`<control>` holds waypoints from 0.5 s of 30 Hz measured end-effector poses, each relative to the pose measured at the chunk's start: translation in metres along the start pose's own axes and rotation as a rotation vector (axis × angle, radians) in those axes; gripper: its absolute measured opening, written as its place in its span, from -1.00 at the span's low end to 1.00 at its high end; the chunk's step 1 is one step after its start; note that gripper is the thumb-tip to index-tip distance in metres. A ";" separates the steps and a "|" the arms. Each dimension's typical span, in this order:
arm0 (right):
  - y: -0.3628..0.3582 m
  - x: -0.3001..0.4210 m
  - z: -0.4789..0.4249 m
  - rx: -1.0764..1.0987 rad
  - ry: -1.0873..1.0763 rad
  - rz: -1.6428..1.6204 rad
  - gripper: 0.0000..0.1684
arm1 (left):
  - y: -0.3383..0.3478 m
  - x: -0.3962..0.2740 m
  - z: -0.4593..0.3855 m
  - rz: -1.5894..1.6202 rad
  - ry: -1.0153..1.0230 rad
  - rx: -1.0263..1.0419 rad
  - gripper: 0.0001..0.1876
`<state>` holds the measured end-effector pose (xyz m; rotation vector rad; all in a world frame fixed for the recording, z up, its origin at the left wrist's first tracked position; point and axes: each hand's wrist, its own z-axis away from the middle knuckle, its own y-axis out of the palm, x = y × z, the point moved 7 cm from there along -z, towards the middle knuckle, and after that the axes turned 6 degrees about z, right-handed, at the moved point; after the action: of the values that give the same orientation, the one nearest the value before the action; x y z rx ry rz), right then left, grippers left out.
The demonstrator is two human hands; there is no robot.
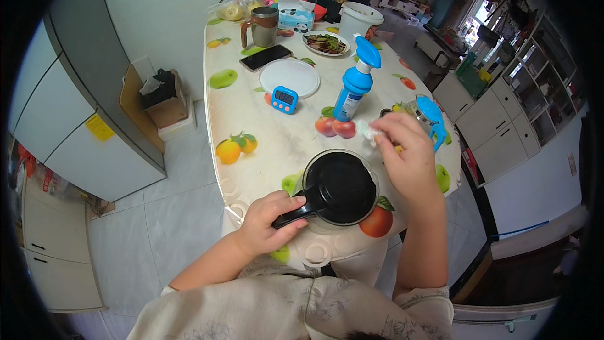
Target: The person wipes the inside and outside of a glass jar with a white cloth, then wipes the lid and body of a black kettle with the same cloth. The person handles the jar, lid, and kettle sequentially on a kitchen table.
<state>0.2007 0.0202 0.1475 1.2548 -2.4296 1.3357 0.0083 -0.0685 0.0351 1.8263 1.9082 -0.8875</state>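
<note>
My left hand [271, 222] grips the black handle of a glass pot [339, 189] with a black lid, at the near edge of the table. In my right hand [408, 156], raised to the right of the pot, a crumpled white tissue [367, 133] is pinched between the fingers. A blue spray bottle [351, 85] stands upright just beyond the tissue. Behind my right hand is a clear jug with a blue lid and handle [430, 113], partly hidden. A small dark round thing beside it is mostly covered by my hand.
The fruit-patterned table [264, 127] bears a blue digital timer [284, 100], a white round lid [290, 77], a phone [265, 57], a brown mug [264, 28], a plate of food [326, 43], a white bucket [359, 19] and a tissue pack [295, 16]. Cabinets stand at both sides.
</note>
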 end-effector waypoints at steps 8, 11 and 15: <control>0.022 0.027 0.033 0.593 -0.156 -0.271 -0.91 | 0.001 0.002 0.003 0.012 0.005 0.005 -0.56; 0.023 0.026 0.029 0.511 -0.134 -0.127 -0.96 | 0.002 0.002 0.000 0.037 0.030 0.021 -0.56; 0.023 0.019 0.015 0.348 -0.039 0.042 -0.96 | 0.000 0.002 0.001 0.019 0.011 0.030 -0.55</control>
<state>0.1761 0.0046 0.1313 1.3154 -2.3289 1.8225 0.0083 -0.0679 0.0326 1.8670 1.8902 -0.9066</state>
